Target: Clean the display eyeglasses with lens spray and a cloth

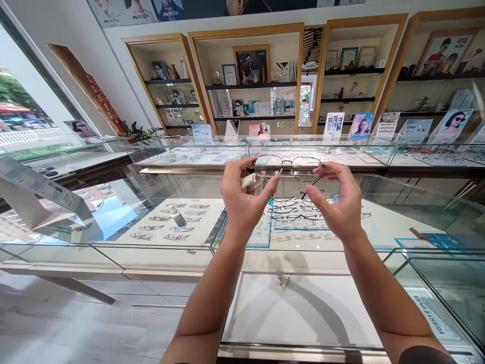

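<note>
A pair of thin dark-framed eyeglasses point(287, 163) is held up above the glass counter, lenses facing across the shop. My left hand point(246, 194) grips its left side, with the thumb near the lower rim of the left lens. Bunched in that same hand is a pale cloth point(252, 184). On the other side, my right hand point(337, 197) pinches the frame's right edge between thumb and fingers. Below the hands, several more eyeglasses point(299, 218) lie in rows inside the display case, partly covered by my hands.
A small white spray bottle point(178, 217) stands on the glass counter at the left. Nearer to me is a white tray point(303, 318). A folded display card point(45, 192) stands far left. Another glass case point(439, 283) is at the right, and wooden shelves point(250, 86) line the back wall.
</note>
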Motion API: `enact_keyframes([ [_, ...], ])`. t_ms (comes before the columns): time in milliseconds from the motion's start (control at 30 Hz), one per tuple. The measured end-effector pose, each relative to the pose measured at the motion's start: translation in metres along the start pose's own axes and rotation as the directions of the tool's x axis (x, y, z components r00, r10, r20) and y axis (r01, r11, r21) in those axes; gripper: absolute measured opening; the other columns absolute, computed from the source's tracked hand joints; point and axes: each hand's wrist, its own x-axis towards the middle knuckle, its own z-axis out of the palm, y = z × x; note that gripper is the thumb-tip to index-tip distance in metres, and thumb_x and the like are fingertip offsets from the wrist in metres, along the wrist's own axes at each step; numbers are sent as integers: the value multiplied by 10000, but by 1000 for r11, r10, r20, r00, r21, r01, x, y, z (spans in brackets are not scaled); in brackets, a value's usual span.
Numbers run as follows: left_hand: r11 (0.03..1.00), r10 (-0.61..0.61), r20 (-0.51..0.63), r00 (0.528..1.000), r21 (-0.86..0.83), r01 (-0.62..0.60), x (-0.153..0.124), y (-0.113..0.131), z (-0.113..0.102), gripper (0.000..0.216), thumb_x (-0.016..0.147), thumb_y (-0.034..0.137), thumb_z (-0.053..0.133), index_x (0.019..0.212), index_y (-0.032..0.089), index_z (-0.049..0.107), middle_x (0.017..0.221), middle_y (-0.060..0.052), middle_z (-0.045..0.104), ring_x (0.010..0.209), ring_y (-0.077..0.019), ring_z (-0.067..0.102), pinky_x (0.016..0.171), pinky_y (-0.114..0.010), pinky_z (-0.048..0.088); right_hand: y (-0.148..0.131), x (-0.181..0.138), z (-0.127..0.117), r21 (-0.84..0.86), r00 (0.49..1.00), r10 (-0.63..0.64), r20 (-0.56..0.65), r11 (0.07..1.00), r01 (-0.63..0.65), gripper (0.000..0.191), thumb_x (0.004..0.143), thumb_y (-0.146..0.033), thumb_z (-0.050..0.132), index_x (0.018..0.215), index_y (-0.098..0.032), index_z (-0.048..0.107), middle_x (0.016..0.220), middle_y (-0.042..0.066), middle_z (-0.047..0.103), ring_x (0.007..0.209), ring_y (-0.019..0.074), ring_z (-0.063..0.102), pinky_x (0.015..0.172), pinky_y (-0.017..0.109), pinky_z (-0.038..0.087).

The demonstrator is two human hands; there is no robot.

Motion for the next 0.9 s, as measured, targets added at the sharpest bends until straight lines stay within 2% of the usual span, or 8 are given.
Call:
enact_keyframes([
  [167, 998, -56, 11, 998, -8, 56, -4, 3, 4, 452, 840, 479, 862, 1174, 225, 693, 1065, -49, 696, 969, -208, 656, 858, -368, 537, -3, -1, 3, -43, 997, -21, -69, 999, 18, 464, 892, -467, 817, 1287, -275, 666, 1134, 60, 767, 1025, 267, 724, 942, 490, 591],
  [333, 1000, -24, 1, 1000, 19, 24, -5, 6, 6, 463, 835, 467, 871, 1184, 227, 685, 1056, -52, 690, 978, -215, 651, 855, -375, 532, -4, -1, 6, -78, 993, -41, -114, 996, 33, 442, 913, -443, 813, 1298, -276, 675, 1142, 58, 771, 1031, 268, 728, 986, 508, 568],
  [433, 999, 1, -24, 1000, 43, 0, -6, 7, 7, 480, 841, 495, 868, 1191, 227, 679, 1064, -57, 686, 988, -222, 646, 850, -380, 528, -3, -2, 7, -69, 993, -21, -113, 998, 13, 433, 932, -443, 793, 1312, -278, 670, 1202, 68, 778, 1072, 277, 732, 996, 514, 571],
  [600, 998, 31, -80, 996, 62, -26, -8, 9, 9, 500, 822, 502, 892, 1179, 224, 679, 1050, -54, 663, 950, -214, 628, 824, -375, 530, 1, -3, 9, -14, 994, 51, -93, 999, -52, 524, 905, -470, 818, 1357, -275, 638, 1310, 94, 767, 1158, 303, 733, 1010, 533, 568],
  [900, 992, 62, -108, 992, 116, -49, -11, 11, 11, 555, 801, 556, 905, 1184, 227, 675, 1055, -64, 651, 957, -221, 640, 811, -382, 562, 7, -2, 12, 43, 989, 135, -54, 990, -133, 491, 918, -503, 798, 1336, -296, 641, 1356, 93, 744, 1163, 297, 720, 1006, 534, 564],
])
